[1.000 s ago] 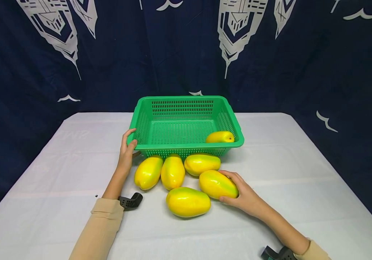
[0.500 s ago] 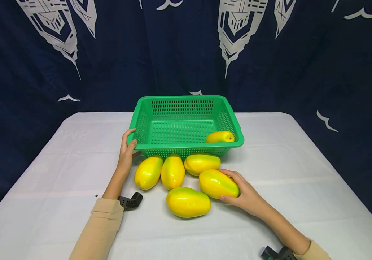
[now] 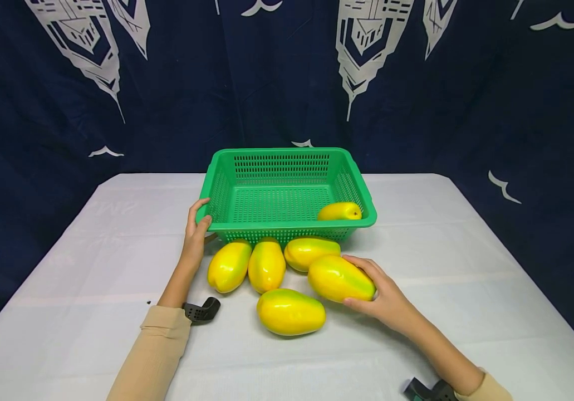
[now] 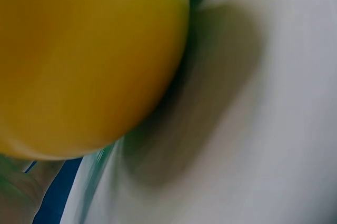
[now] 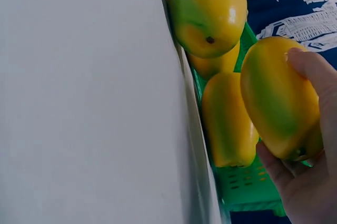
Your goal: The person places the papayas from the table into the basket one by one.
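My right hand [image 3: 386, 295] grips a yellow-green papaya [image 3: 341, 278], thumb on its near side and fingers over its far side. In the right wrist view this papaya [image 5: 279, 98] is held up off the table, tilted. At the basket's left front corner, my left hand [image 3: 195, 236] holds the rim of the green plastic basket [image 3: 287, 225]. Inside that basket lies one papaya [image 3: 339, 211], at the front right. Between basket and hands are a left papaya [image 3: 229, 266], a middle papaya [image 3: 266, 264], a right papaya [image 3: 312, 252] and a nearer one [image 3: 290, 312].
A white cloth covers the table [image 3: 467, 289]. Behind its far edge hangs a dark blue curtain [image 3: 276, 83] with white prints. A black wrist device [image 3: 201, 310] sits by the left sleeve. One papaya [image 4: 84, 61] fills much of the left wrist view.
My right hand has raised its papaya a little and shifted it slightly right and away from me. The left hand, basket and other papayas stay put.
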Motion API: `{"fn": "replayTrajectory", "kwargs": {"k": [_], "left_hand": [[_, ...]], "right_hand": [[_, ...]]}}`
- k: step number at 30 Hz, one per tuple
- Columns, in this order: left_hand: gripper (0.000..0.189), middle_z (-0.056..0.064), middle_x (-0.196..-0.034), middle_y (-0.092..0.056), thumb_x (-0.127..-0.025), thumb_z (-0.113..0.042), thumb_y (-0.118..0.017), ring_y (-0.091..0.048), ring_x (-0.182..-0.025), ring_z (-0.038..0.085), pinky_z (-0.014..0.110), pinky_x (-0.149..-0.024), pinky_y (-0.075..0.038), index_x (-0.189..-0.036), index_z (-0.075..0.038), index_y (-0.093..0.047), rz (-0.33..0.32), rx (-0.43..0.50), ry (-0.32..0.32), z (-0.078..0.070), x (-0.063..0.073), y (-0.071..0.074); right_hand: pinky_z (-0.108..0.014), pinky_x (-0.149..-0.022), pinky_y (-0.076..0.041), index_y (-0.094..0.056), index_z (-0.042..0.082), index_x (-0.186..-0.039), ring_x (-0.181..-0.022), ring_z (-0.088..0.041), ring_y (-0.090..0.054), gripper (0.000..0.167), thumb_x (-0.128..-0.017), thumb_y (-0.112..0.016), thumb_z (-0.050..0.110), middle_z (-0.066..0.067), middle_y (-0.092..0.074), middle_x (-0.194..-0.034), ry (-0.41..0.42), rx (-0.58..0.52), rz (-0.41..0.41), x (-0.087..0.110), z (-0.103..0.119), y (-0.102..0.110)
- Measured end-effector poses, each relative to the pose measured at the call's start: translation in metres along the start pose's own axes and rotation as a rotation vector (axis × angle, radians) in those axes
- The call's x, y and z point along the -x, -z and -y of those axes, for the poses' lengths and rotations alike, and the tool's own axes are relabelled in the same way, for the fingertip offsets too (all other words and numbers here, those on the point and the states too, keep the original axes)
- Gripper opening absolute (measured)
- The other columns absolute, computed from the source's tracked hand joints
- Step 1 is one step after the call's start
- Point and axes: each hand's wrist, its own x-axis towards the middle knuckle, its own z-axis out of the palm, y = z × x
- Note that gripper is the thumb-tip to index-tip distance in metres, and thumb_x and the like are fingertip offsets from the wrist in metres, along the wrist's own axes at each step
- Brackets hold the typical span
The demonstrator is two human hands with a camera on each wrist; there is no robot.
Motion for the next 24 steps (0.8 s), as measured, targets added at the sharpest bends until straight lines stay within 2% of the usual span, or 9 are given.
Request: {"fn": "replayTrajectory", "kwargs": {"k": [4, 10, 14, 18, 24], "left_hand": [[0.047, 0.004, -0.151, -0.013, -0.093, -0.025, -0.034, -0.013, -0.137, 0.027, 0.059, -0.108, -0.015, -0.138, -0.019, -0.028, -0.015, -0.014, -0.021, 0.007, -0.003, 0.001], [0.047, 0.004, -0.151, -0.014, -0.092, -0.025, -0.035, -0.012, -0.138, 0.026, 0.058, -0.109, -0.013, -0.138, -0.018, -0.029, -0.021, -0.021, -0.024, 0.008, -0.004, 0.001], [0.046, 0.004, -0.151, -0.014, -0.092, -0.024, -0.035, -0.013, -0.138, 0.027, 0.058, -0.109, -0.013, -0.138, -0.017, -0.029, -0.024, -0.014, -0.025, 0.007, -0.004, 0.001], [0.047, 0.005, -0.151, -0.014, -0.092, -0.021, -0.035, -0.012, -0.138, 0.026, 0.057, -0.109, -0.013, -0.138, -0.016, -0.029, -0.018, -0.012, -0.012, 0.002, -0.002, 0.001], [0.049, 0.009, -0.151, -0.01, -0.092, -0.019, -0.033, -0.012, -0.137, 0.03, 0.059, -0.108, -0.016, -0.139, -0.011, -0.025, -0.001, 0.006, 0.003, -0.013, 0.004, -0.002]], "right_hand": [[-0.026, -0.087, -0.04, -0.041, 0.024, -0.134, -0.106, 0.001, -0.043, 0.071, -0.072, -0.076, 0.02, 0.006, -0.047, -0.127, -0.004, 0.014, -0.036, -0.001, 0.003, 0.005], [-0.034, -0.087, -0.04, -0.039, 0.024, -0.135, -0.106, 0.002, -0.041, 0.072, -0.073, -0.074, 0.019, 0.002, -0.046, -0.127, -0.001, 0.048, -0.078, -0.002, 0.007, 0.014], [-0.027, -0.086, -0.04, -0.039, 0.023, -0.136, -0.104, 0.002, -0.041, 0.072, -0.074, -0.074, 0.016, 0.0, -0.047, -0.127, 0.003, 0.047, -0.104, -0.003, 0.009, 0.02], [-0.02, -0.086, -0.039, -0.037, 0.022, -0.136, -0.104, 0.002, -0.041, 0.071, -0.075, -0.073, 0.014, -0.001, -0.046, -0.129, 0.004, 0.042, -0.122, -0.005, 0.013, 0.025], [-0.015, -0.084, -0.037, -0.035, 0.019, -0.137, -0.104, 0.002, -0.039, 0.072, -0.076, -0.072, 0.014, -0.006, -0.044, -0.133, 0.002, 0.054, -0.165, -0.012, 0.017, 0.035]]}}
